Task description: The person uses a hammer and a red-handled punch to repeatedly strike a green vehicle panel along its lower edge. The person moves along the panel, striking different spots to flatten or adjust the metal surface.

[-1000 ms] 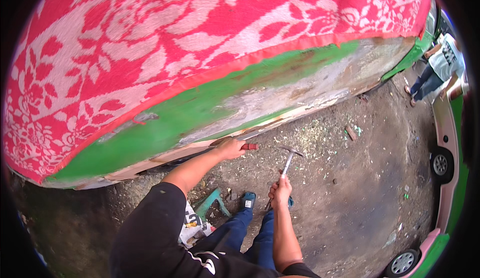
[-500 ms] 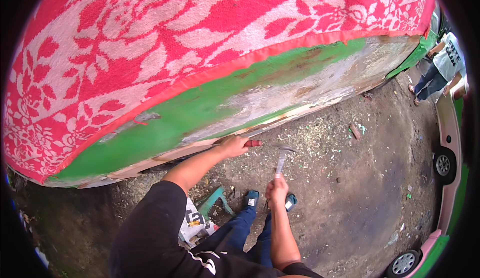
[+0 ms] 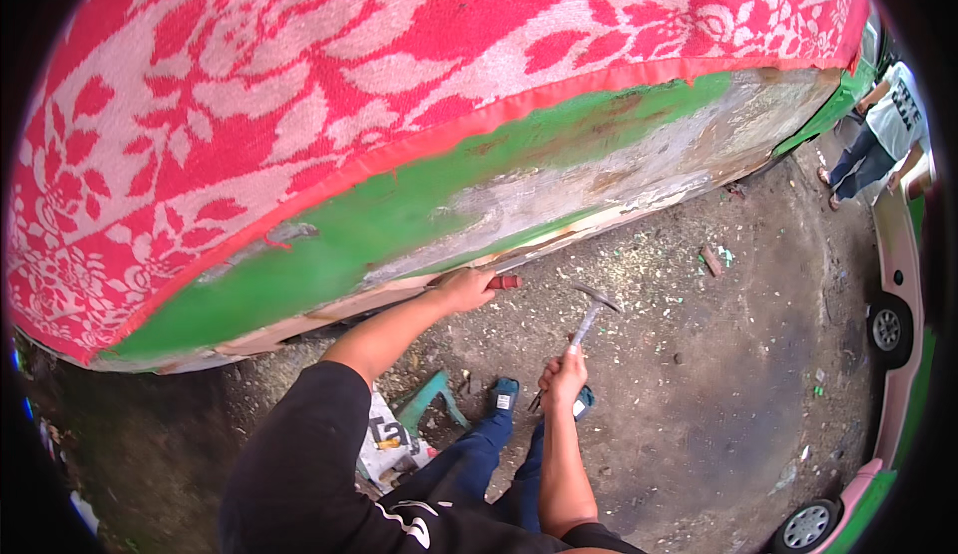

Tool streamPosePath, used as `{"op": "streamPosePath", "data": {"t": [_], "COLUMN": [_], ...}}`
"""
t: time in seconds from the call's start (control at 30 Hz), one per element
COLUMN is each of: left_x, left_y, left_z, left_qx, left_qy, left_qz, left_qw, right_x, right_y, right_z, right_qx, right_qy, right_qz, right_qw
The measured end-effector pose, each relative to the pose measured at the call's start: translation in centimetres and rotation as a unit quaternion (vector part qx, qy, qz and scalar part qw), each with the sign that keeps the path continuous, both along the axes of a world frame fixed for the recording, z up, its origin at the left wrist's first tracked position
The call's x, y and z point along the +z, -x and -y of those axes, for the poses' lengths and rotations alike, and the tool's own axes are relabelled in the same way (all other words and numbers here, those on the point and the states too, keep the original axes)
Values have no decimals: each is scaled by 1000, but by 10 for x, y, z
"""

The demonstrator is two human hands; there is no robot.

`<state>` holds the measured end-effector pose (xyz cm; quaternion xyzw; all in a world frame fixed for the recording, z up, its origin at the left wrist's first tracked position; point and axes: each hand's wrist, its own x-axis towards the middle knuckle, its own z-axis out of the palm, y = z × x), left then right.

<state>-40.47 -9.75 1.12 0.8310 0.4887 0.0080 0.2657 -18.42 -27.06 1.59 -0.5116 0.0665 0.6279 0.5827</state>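
Note:
My left hand [image 3: 466,289] is closed around a tool with a red handle [image 3: 506,282], at the lower edge of a car body [image 3: 399,205]. The butt of the handle points right; the tool's other end is hidden by the hand and the edge, so its kind does not show. In my right hand [image 3: 564,382] I grip a hammer [image 3: 586,326] by its pale handle. Its narrow metal head is up, a short way right of the red handle and apart from it. The car body is green with bare, scraped grey and brown patches.
A red and pink floral blanket [image 3: 339,85] covers the car's upper part. Beside my feet are a green stand [image 3: 424,399] and a printed sack [image 3: 384,444]. Flakes and a brown chunk [image 3: 711,262] litter the ground. Another person [image 3: 883,130] stands far right, near a pink car [image 3: 891,394].
The hammer has swung right, its head moving away from the red handle, and my right hand has shifted slightly right. My left hand and its tool stay in place.

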Motion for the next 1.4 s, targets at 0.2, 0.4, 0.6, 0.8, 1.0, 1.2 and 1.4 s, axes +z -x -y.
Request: {"op": "streamPosePath", "data": {"t": [0.2,0.4,0.6,0.8,1.0,1.2,1.4], "left_x": [7,11,3,2,10,12,3], "left_y": [-11,-7,-6,0,-7,2,-3], "left_z": [-1,-2,-1,1,4,21,99], "left_qx": [13,33,4,29,56,67,-159], "left_qy": [8,-13,-22,-19,5,-52,-100], "left_qz": [-17,11,7,-10,-8,-1,97], "left_qw": [1000,999,1000,999,998,996,977], "right_x": [-1,-4,-10,-5,-1,-3,-1], "right_y": [-17,29,4,-1,-36,-46,-46], "right_z": [-12,8,-15,-10,-11,2,20], "right_qx": [35,247,81,109,83,75,85], "right_qy": [-27,14,-19,7,0,35,65], "right_qz": [49,112,84,64,67,74,64], "right_qw": [998,962,993,992,994,994,992]}}
